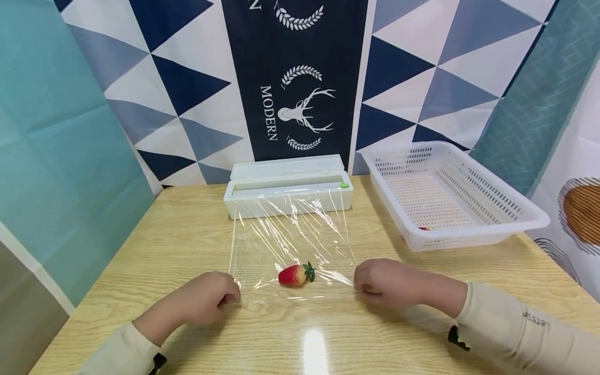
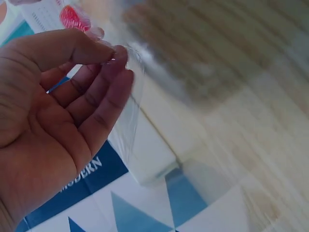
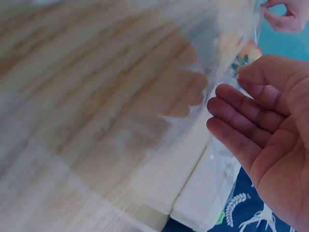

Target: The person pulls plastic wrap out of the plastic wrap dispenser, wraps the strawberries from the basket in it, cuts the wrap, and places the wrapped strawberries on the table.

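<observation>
Two corners of the clear film [image 1: 262, 245] sit pinched, thumb to finger, in the left hand [image 1: 208, 298] and right hand [image 1: 390, 283], the strawberry [image 1: 291, 275] between them in front of the white box [image 1: 288, 167], and an even pull would likely smooth the creases.

A white perforated basket [image 1: 469, 237] stands on the wooden table [image 1: 262, 338], right rear. Triangle-patterned cloth [image 1: 300, 57] hangs behind.
</observation>
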The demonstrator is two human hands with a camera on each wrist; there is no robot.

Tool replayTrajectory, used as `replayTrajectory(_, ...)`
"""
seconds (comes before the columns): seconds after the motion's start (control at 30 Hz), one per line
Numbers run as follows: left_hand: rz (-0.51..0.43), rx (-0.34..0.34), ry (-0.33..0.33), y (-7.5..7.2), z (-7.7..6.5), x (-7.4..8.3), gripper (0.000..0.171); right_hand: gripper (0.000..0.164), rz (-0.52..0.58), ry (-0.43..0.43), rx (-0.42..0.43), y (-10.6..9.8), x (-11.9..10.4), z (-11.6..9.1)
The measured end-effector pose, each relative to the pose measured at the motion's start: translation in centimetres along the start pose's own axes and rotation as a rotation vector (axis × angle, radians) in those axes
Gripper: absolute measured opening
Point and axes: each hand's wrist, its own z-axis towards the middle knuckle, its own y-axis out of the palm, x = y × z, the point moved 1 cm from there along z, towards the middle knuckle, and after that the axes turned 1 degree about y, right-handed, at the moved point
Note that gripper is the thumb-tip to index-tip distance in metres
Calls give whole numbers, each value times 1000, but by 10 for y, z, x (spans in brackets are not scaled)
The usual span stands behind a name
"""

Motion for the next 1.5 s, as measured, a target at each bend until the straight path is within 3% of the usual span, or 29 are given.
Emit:
replayTrajectory(0.13, -51, 59, 8, -7, -2, -4, 33, 18, 89, 79, 15, -5, 5, -1)
replayTrajectory(0.33, -192, 124, -60, -17, 3, -15, 22, 19, 304, 270, 32, -10, 18, -2)
replayTrajectory(0.63, -394, 142, -140, -13, 13, -42, 10, 11, 417, 458, 27, -4, 36, 4)
replayTrajectory(0.9, -443, 88, -167, -8, 21, -53, 4, 10, 323, 526, 2, 2, 43, 9)
replayTrajectory(1.27, -369, 4, -149, -1, 29, -60, 12, 17, 200, 516, -87, 8, 42, 20)
replayTrajectory(1.5, -328, 8, -162, -2, 25, -68, 24, 23, 177, 615, -130, 4, 46, 19)
